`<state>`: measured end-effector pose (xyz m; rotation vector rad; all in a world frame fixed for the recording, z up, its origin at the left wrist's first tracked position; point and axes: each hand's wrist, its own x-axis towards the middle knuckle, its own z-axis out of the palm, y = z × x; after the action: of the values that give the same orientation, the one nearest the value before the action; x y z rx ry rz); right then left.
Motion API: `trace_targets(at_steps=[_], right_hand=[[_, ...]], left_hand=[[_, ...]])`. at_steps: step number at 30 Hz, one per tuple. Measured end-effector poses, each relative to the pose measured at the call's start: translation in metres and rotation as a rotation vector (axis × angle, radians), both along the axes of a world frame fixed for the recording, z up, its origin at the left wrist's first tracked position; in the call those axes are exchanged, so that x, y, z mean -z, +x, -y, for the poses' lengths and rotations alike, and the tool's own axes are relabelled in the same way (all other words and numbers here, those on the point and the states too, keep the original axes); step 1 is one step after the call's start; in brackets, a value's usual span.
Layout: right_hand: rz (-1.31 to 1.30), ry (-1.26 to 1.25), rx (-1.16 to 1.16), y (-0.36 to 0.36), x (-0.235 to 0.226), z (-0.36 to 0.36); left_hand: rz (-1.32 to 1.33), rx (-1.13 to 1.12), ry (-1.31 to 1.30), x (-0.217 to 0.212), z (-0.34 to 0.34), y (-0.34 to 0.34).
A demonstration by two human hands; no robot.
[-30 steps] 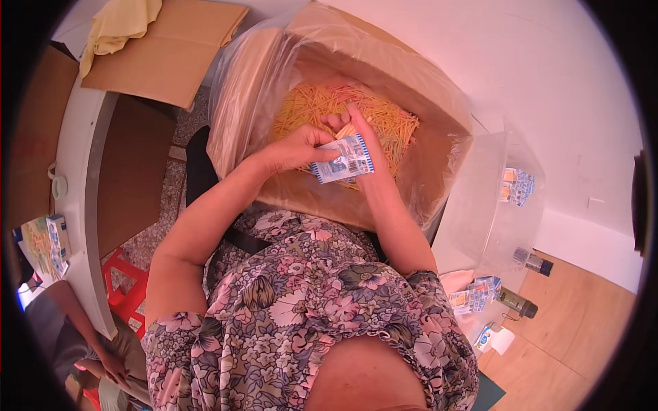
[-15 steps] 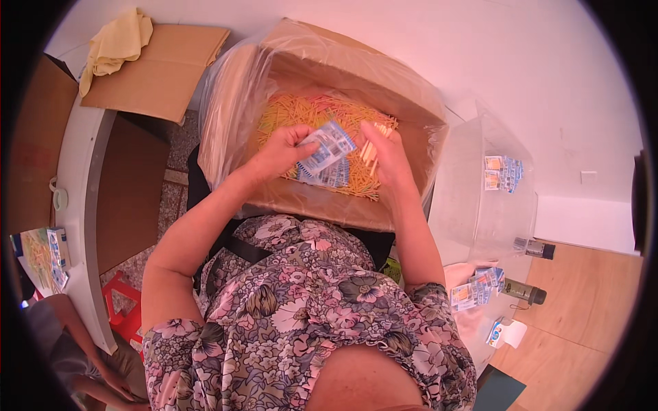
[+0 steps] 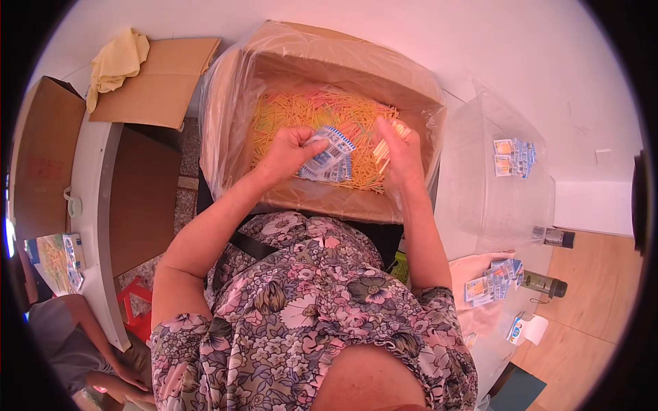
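Observation:
A cardboard box (image 3: 295, 202) lined with clear plastic stands in front of me, holding a layer of short thin sticks (image 3: 288, 106) in yellow, orange and pink. My left hand (image 3: 291, 152) pinches a small clear packet (image 3: 334, 146) with blue print and a blue striped edge. Under it, more such packets (image 3: 340, 171) lie on the sticks. To the right, my right hand (image 3: 403, 154) is closed round a small bundle of pale sticks (image 3: 384, 152), a little apart from the packet. What those sticks are exactly cannot be made out.
A clear plastic bin (image 3: 473, 185) with filled packets (image 3: 515, 157) stands at right. Nearer are a pink cloth (image 3: 473, 318), more packets (image 3: 490, 284) and a dark bottle (image 3: 545, 284). At left are a cardboard flap (image 3: 151, 82), a yellow cloth (image 3: 118, 61) and another person (image 3: 68, 335).
The view has shifted slightly. My right hand has turned a little with the sticks, and the packet in my left hand is tilted differently.

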<state>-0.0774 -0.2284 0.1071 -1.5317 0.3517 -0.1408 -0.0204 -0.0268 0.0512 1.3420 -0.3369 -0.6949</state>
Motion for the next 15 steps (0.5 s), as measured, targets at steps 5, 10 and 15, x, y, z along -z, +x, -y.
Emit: trace_targets(at_steps=[5,10,15], right_hand=[[0.055,-0.011,-0.065,0.008,-0.020,-0.012],[0.075,-0.035,-0.180,0.019,-0.033,-0.022],[0.063,-0.266,-0.321,0.023,-0.021,-0.022]], left_hand=[[-0.007,-0.012,-0.021,-0.003,0.002,-0.003],[0.017,0.066,-0.050,-0.014,0.004,-0.006],[0.094,0.085,-0.140,-0.009,0.003,-0.004]])
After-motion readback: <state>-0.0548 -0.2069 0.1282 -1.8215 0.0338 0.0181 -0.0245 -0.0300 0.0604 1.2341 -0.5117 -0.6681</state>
